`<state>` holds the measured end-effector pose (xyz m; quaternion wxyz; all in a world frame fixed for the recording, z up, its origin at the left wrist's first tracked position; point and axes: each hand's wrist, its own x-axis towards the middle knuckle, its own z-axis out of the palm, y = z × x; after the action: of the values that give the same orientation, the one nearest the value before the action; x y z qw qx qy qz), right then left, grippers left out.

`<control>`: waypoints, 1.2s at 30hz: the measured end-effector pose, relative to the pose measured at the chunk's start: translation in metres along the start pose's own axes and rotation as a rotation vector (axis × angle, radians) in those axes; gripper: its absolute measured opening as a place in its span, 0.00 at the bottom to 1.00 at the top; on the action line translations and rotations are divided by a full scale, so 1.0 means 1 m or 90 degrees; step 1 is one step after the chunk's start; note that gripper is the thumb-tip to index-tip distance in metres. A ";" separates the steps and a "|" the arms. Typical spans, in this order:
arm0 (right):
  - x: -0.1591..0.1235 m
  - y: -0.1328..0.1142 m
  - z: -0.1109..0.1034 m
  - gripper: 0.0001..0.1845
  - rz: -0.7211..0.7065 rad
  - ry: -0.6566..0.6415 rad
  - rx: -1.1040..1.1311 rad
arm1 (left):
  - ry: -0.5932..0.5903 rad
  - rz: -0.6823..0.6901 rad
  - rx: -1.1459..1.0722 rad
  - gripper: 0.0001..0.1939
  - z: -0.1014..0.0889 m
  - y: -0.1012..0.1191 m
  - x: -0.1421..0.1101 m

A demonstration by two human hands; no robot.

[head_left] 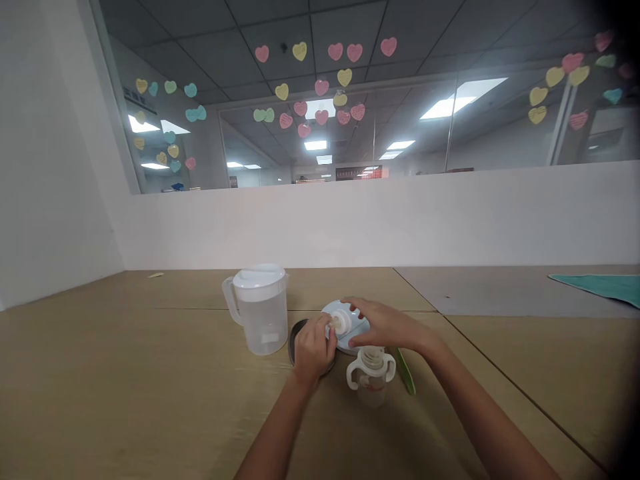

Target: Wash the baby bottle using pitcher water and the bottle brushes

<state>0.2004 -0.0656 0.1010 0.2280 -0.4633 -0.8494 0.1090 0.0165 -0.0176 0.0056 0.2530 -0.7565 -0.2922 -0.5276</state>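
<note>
My left hand (pixel 313 348) pinches a baby bottle nipple with a white collar (pixel 343 323), tilted on its side above a pale plate (pixel 330 307). To the right, my right hand (pixel 391 325) is open, its fingers curved apart from the thumb, with nothing visibly held. Below it stands a clear baby bottle (pixel 373 393) with two white handles and an uncovered threaded neck. A dark round dish (pixel 294 341) is partly hidden behind my left hand.
A translucent lidded pitcher (pixel 264 327) stands to the left. Beside the bottle lies a green utensil-like strip (pixel 407 375). Teal cloth (pixel 603 287) lies at the far right. A white wall (pixel 320 223) with windows closes off the table's back edge.
</note>
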 end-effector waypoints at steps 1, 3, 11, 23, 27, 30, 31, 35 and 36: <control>0.003 -0.001 0.005 0.36 -0.031 0.009 0.003 | 0.001 0.012 -0.010 0.11 -0.001 0.003 0.001; 0.009 -0.001 0.016 0.31 -0.077 0.013 -0.008 | 0.005 0.029 -0.029 0.12 -0.002 0.007 0.003; 0.023 0.001 0.033 0.10 -0.157 0.059 -0.033 | 0.080 -0.150 -0.145 0.05 0.001 0.012 -0.004; 0.030 -0.004 0.028 0.08 -0.136 0.148 -0.182 | 0.068 -0.294 -0.242 0.09 -0.003 0.021 0.006; 0.033 0.006 0.025 0.11 -0.114 0.152 -0.261 | 0.014 -0.205 -0.176 0.06 -0.004 0.022 0.006; 0.034 0.012 0.025 0.13 -0.093 0.156 -0.281 | -0.010 -0.169 -0.147 0.07 -0.002 0.022 0.005; 0.034 0.013 0.025 0.13 -0.087 0.161 -0.284 | -0.015 -0.159 -0.143 0.07 -0.001 0.021 0.005; 0.034 0.013 0.026 0.14 -0.077 0.169 -0.282 | -0.022 -0.153 -0.143 0.08 0.000 0.019 0.005; 0.034 0.013 0.027 0.13 -0.070 0.165 -0.279 | -0.025 -0.155 -0.144 0.08 -0.001 0.018 0.005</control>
<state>0.1815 -0.0296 0.0822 0.2349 -0.4649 -0.8402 -0.1508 0.0307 -0.0300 0.0095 0.0950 -0.7491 -0.3253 -0.5692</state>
